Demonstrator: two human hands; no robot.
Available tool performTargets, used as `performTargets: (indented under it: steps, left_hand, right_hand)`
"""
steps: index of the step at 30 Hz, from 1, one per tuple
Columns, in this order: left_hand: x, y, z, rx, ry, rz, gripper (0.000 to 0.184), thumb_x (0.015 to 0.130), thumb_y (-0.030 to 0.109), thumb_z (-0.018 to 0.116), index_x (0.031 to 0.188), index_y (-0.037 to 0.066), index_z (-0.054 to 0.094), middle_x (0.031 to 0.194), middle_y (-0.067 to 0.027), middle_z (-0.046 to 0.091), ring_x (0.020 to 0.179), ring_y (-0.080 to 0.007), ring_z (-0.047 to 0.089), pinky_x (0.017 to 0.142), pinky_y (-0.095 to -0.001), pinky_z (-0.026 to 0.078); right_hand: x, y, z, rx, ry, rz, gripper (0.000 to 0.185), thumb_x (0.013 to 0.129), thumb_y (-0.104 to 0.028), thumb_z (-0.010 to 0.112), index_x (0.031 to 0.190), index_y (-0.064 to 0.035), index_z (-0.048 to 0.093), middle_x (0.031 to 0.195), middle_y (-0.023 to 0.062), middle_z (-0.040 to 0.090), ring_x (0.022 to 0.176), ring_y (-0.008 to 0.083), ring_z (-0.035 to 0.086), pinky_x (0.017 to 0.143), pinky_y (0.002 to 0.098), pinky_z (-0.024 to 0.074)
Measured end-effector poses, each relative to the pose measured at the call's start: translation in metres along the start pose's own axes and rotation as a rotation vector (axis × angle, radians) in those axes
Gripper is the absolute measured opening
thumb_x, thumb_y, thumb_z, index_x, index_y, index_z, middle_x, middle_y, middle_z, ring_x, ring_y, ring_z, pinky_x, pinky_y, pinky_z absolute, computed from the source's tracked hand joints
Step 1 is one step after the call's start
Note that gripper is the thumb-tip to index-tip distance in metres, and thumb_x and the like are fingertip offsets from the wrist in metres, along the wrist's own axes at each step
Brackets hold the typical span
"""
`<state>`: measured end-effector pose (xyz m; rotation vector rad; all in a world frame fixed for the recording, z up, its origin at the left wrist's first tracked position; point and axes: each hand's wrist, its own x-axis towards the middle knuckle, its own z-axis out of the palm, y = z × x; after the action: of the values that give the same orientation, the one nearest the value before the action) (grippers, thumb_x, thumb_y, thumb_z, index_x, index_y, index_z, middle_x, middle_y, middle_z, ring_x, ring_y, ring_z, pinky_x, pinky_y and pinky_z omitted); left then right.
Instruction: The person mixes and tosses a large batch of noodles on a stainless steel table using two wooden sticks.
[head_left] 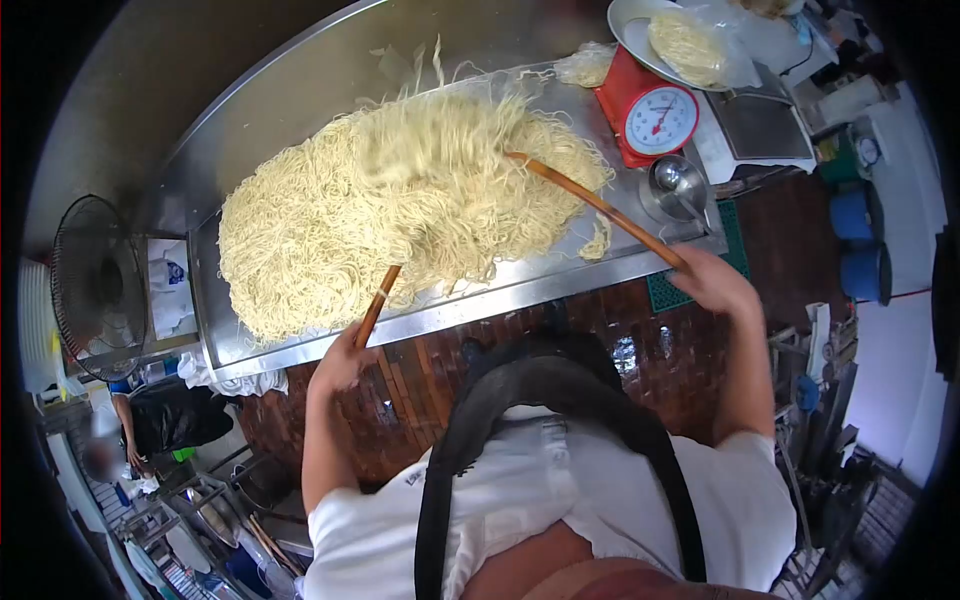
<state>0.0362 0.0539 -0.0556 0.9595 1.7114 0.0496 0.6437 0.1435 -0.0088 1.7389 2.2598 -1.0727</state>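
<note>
Clasping the near end of a brown wooden stick (376, 305), the left hand (338, 368) was seen in the head view at the near edge of a metal table (560, 283), its fingers curled in. By the right hand (715, 284), too, the end of a longer-looking wooden rod (600, 206) was gripped, the fingers being folded round it; how firmly either was pinched could not be told. A wide heap of noodles (300, 225) was spread ahead of both hands, and the far ends of both pieces of wood were hidden among it. Beyond the left hand's stick, part of the heap was raised and blurred. A metal bowl (665, 190) was set ahead of the right hand, and farther beyond that hand a red scale (615, 98) was topped by a white dish (632, 35). Well to the left of the left hand, a fan (85, 260) was placed.
</note>
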Motion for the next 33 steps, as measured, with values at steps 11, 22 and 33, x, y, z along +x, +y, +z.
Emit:
performTargets:
  steps: [11,22,33]
  left_hand:
    - [0.164,0.107,0.09,0.001,0.156,0.501,0.044,0.088,0.012,0.068,0.128,-0.001,0.054,0.092,-0.0153,0.066,0.071,-0.0261,0.064,0.064,-0.0375,0.051]
    - [0.015,-0.002,0.058,-0.068,-0.004,0.133,0.057,0.092,0.013,0.07,0.144,0.005,0.047,0.082,-0.0042,0.057,0.062,-0.0123,0.053,0.053,-0.0301,0.044]
    - [0.173,0.14,0.119,0.032,0.149,0.409,0.058,0.086,0.018,0.069,0.136,-0.006,0.051,0.116,-0.0255,0.066,0.113,-0.0358,0.064,0.097,-0.042,0.049]
  right_hand:
    - [0.204,-0.097,0.079,0.28,0.173,-0.286,0.031,0.093,-0.018,0.056,0.116,0.0031,0.052,0.094,0.0293,0.066,0.09,0.0479,0.065,0.078,0.0519,0.0514]
    - [0.011,-0.019,0.043,0.154,0.217,-0.031,0.036,0.091,-0.014,0.061,0.123,0.0001,0.053,0.104,0.0289,0.066,0.102,0.0481,0.063,0.085,0.0531,0.0499]
    - [0.227,-0.047,0.096,0.337,0.196,-0.151,0.037,0.091,-0.017,0.058,0.12,0.0044,0.054,0.099,0.0285,0.067,0.091,0.0441,0.067,0.079,0.0492,0.0528]
